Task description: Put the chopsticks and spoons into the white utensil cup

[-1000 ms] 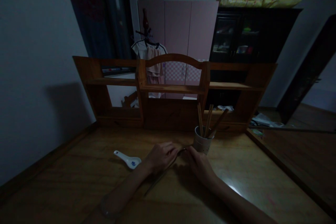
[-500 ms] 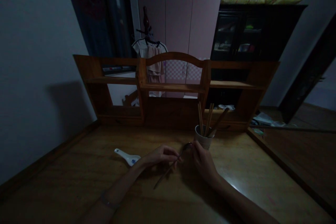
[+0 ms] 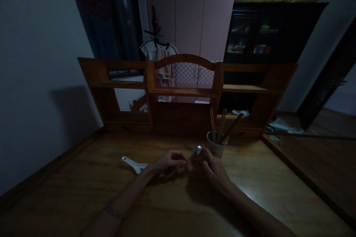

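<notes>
Lower centre, left hand (image 3: 167, 161) pinched metal spoon (image 3: 197, 150) handle, right hand (image 3: 214, 170) gripped it by the bowl, cup (image 3: 216, 149) of chopsticks (image 3: 221, 126) just behind.

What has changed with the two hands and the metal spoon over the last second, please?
The metal spoon, which lay flat on the desk under both hands, has been lifted, and its bowl end is tilted upward. The left hand now pinches the handle. The right hand is at the bowl end, its grip unclear. The cup of chopsticks and the white ceramic spoon stayed put.
</notes>
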### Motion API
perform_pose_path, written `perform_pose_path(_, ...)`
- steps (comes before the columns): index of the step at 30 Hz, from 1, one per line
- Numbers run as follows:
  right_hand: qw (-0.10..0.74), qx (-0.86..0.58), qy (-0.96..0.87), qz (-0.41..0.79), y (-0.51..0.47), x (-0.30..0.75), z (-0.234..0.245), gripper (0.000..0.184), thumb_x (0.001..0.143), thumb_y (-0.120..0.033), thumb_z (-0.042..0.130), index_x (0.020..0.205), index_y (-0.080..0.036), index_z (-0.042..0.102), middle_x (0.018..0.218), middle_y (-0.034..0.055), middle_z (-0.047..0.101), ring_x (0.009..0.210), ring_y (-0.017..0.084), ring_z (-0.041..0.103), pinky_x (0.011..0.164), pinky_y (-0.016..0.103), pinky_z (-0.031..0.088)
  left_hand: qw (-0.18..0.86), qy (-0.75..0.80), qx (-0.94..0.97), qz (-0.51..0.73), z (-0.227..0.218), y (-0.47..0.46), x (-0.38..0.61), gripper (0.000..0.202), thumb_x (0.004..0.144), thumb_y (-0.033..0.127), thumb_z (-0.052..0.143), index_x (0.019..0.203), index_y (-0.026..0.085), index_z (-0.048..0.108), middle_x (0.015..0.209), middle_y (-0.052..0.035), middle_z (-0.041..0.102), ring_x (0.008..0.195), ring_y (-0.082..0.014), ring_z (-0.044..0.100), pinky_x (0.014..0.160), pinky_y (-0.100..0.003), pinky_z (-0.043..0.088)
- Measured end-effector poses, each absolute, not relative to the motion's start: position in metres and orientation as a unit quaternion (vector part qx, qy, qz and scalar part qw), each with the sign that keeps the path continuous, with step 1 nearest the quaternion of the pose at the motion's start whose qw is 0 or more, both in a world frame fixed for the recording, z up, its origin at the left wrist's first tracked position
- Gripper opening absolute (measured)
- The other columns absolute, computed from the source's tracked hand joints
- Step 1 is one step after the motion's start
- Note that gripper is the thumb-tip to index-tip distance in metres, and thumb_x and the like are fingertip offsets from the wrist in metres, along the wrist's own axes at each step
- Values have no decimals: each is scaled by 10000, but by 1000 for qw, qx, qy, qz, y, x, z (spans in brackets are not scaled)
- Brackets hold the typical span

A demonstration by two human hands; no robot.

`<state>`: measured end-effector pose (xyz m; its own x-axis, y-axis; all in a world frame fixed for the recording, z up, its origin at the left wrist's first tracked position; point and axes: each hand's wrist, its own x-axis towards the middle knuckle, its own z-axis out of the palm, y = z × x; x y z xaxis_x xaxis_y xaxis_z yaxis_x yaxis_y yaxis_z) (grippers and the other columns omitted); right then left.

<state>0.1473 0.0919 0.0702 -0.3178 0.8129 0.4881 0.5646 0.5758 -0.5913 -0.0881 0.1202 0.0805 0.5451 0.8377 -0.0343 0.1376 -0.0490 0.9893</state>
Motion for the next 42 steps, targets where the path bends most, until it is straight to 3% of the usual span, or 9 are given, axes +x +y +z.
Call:
perform_pose_path(7, 404, -421, -788, 198, 84, 141, 84, 269, 979, -291, 366, 1219, -226, 467, 997, 39, 630, 875, 191, 597, 775, 283, 432, 555, 368, 671, 326, 77, 124, -86, 252, 683, 393, 733, 788, 174, 665, 766, -25, 648, 723, -153, 590, 676, -249, 452)
perform_pose_path(12, 397, -426, -788, 201, 86, 140, 80, 329, 988, -345, 376, 1295, -234, 418, 1044, 56, 629, 915, 210, 603, 790, 302, 437, 502, 398, 675, 366, 67, 137, -90, 338, 653, 451, 750, 772, 151, 648, 743, -26, 626, 693, -148, 575, 623, -236, 439)
perform_pose_path(19, 397, -433, -787, 190, 88, 140, 74, 358, 977, -362, 414, 1296, -202, 403, 742, 5, 616, 657, 183, 596, 628, 263, 434, 518, 392, 658, 380, 59, 143, -91, 360, 637, 440, 774, 780, 143, 631, 698, -2, 614, 608, -112, 558, 559, -213, 411)
perform_pose_path(24, 414, -426, -783, 184, 89, 139, 75, 281, 980, -312, 395, 1243, -222, 435, 914, 38, 648, 788, 193, 622, 673, 261, 442, 561, 377, 650, 348, 64, 135, -89, 348, 641, 408, 776, 804, 152, 605, 678, 8, 619, 553, -109, 559, 509, -213, 429)
perform_pose_path(32, 438, -417, -776, 180, 93, 141, 71, 182, 972, -213, 351, 1098, -221, 482, 917, 30, 638, 773, 182, 611, 679, 263, 433, 577, 385, 647, 316, 61, 133, -89, 367, 637, 403, 774, 863, 142, 651, 672, -6, 623, 505, -120, 561, 464, -229, 441)
perform_pose_path(37, 444, -432, -767, 169, 95, 143, 69, 185, 973, -219, 339, 1066, -211, 498, 900, 39, 639, 756, 185, 608, 655, 264, 433, 581, 365, 654, 320, 63, 134, -90, 392, 776, 470, 636, 893, 102, 699, 557, 4, 540, 462, -96, 508, 459, -208, 391)
perform_pose_path(42, 439, -435, -768, 168, 89, 141, 78, 217, 942, -287, 450, 1143, -210, 471, 951, 43, 643, 820, 196, 618, 706, 274, 446, 587, 364, 643, 331, 65, 133, -89, 360, 739, 454, 674, 880, 123, 681, 561, 24, 514, 447, -88, 487, 430, -194, 359)
